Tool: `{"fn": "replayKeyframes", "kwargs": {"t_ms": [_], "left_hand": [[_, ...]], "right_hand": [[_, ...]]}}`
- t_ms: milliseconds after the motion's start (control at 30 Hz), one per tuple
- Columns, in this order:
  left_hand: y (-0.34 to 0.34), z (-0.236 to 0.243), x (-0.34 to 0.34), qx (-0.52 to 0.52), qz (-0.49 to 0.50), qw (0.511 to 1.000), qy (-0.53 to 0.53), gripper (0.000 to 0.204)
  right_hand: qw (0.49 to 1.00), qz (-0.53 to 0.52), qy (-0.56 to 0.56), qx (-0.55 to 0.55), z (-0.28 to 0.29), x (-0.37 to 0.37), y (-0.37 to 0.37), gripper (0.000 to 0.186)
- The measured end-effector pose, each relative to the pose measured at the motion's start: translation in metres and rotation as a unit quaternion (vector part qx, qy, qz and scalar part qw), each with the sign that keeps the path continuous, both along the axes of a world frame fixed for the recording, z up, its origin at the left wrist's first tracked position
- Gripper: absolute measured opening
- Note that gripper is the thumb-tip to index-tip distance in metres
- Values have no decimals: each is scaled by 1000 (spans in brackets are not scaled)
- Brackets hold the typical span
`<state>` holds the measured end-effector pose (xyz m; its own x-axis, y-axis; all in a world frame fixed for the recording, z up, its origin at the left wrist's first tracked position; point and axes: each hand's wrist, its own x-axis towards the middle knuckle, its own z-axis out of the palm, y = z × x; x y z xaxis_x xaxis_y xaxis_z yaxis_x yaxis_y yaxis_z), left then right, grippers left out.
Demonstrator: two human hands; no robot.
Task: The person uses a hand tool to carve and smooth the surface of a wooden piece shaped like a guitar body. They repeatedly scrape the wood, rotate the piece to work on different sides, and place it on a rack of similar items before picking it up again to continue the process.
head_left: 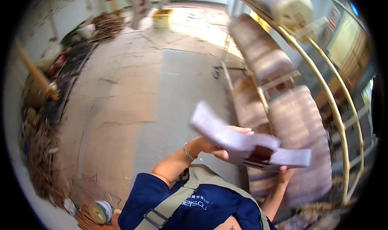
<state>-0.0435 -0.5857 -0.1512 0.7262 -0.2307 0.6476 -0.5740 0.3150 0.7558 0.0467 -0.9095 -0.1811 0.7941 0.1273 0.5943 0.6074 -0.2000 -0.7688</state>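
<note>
A pale lavender-grey slab point(218, 130) with curved, wavy edges and a dark brown cut-out is held up in front of my chest, seen mostly edge-on. My left hand point(212, 146) grips its left part, fingers over the far side and thumb on the near side. Under the slab's right end, my right hand point(286, 173) holds the lower edge; most of its fingers are hidden. Just beyond and to the right stands a cream tube rack point(329, 86), loaded with rows of similar pale and brown pieces point(299, 121), blurred by motion.
Brown sheets point(125, 105) cover the floor on the left, beside a grey floor strip point(182, 80). Scrap wood point(107, 26) and debris line the left wall. A yellow bin point(162, 20) stands far ahead. A round container point(101, 212) lies at the lower left.
</note>
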Motion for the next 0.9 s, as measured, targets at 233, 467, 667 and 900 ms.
{"fn": "replayKeyframes", "kwargs": {"t_ms": [233, 467, 667, 900], "left_hand": [[143, 15, -100, -224, 197, 952, -65, 36], [249, 5, -148, 113, 720, 685, -1, 35], [317, -4, -124, 67, 823, 562, -39, 44], [400, 30, -68, -62, 848, 519, -86, 49]], "right_hand": [[923, 361, 136, -8, -31, 49, 277, 81], [823, 316, -452, -133, 173, -61, 571, 69], [689, -46, -539, -481, 258, -44, 823, 73], [748, 212, -595, -203, 232, 78, 926, 76]]}}
